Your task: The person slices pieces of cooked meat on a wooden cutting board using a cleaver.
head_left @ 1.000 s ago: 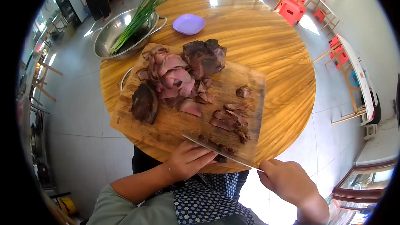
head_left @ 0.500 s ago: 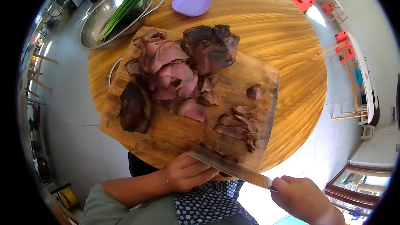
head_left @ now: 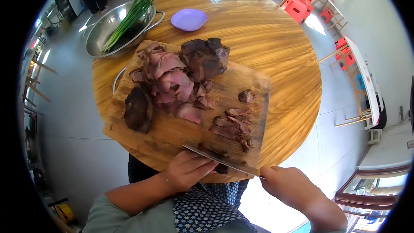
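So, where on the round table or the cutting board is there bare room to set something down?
The widest free patch is the round table right of the cutting board and purple plate. A smaller one lies on the board between the upper dark chunk and the small meat piece. Crowded: the board's upper left, under meat slices, and its near edge, by knife and left hand.

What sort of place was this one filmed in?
Probably a small eatery or canteen, though no sign confirms it: several red stools, a white-topped table by the wall, and a large round wooden table.
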Demonstrator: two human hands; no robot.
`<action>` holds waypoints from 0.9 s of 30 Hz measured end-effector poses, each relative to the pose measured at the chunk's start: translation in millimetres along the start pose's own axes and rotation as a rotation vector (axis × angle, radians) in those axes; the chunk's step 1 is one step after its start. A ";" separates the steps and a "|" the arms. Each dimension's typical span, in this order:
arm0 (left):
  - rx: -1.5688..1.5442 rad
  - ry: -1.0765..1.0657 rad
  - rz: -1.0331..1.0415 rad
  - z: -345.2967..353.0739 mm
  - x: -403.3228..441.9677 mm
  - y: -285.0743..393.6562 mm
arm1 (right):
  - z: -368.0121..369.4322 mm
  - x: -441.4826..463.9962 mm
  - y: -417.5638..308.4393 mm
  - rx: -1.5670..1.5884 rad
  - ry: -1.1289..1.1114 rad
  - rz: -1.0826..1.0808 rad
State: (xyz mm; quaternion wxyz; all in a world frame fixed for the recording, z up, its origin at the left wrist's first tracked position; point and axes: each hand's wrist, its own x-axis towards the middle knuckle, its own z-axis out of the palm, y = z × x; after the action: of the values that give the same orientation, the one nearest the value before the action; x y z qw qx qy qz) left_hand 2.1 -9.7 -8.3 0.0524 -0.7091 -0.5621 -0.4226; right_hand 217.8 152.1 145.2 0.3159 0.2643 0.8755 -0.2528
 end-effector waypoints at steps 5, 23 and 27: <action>-0.001 0.014 0.042 3.4 -1.3 0.9 | 11.7 9.7 -2.5 0.073 0.198 -0.069; -0.086 0.137 0.042 4.0 4.2 2.5 | 12.9 -11.6 9.7 0.380 0.430 -0.140; -0.091 0.122 0.038 3.1 4.0 3.1 | 32.1 -3.5 13.0 0.508 0.292 -0.027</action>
State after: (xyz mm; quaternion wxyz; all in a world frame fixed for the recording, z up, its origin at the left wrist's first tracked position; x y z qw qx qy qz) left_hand 6.4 -6.1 -6.4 0.0623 -0.6944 -0.5244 -0.4888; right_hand 241.7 141.0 122.4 0.1071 0.3567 0.8238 -0.4273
